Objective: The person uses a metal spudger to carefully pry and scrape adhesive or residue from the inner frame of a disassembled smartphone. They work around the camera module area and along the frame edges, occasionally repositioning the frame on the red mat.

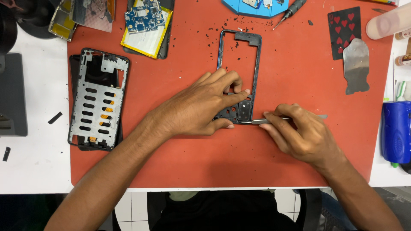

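While the left hand (201, 107) pressed the dark rectangular plastic phone frame (238, 77) flat on the red rubber mat (299, 77), the right hand (299, 137) pinched thin steel tweezers (257, 121) against its lower corner; a slip there could have gouged the frame.

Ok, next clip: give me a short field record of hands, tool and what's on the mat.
surface: red work mat
left hand: pressing down on the dark phone frame
right hand: gripping metal tweezers, tip at the frame's lower end
left of mat: silver phone mid-plate
top: circuit board, screwdriver
right: playing card, metal pry tool
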